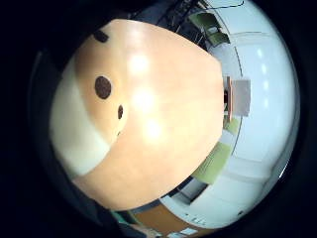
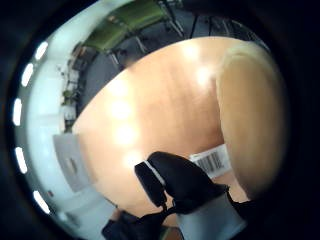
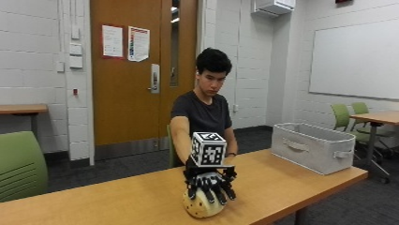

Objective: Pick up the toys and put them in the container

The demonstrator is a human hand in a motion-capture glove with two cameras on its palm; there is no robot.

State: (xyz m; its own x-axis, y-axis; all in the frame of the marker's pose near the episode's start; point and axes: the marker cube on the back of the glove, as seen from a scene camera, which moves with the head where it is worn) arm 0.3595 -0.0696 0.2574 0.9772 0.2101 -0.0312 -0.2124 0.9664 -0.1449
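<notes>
A round cream plush toy (image 3: 198,209) with brown spots sits on the wooden table (image 3: 112,199) near its front edge. My gloved right hand (image 3: 209,184) lies on top of it, fingers curled down over its upper side. The little finger side palm view shows the toy's cream body and brown spots (image 1: 84,114) close to the palm. In the thumb side palm view the toy (image 2: 250,110) lies beside a black gloved finger (image 2: 175,180), with a white barcode tag (image 2: 212,161) at its edge. The grey fabric container (image 3: 312,147) stands on the table's right end, an arm's length from the toy.
Green chairs (image 3: 22,164) stand left of the table, with more at the far right beside another table (image 3: 374,117). Bare tabletop lies between the toy and the container. The person's other hand rests behind the toy near the table's far edge.
</notes>
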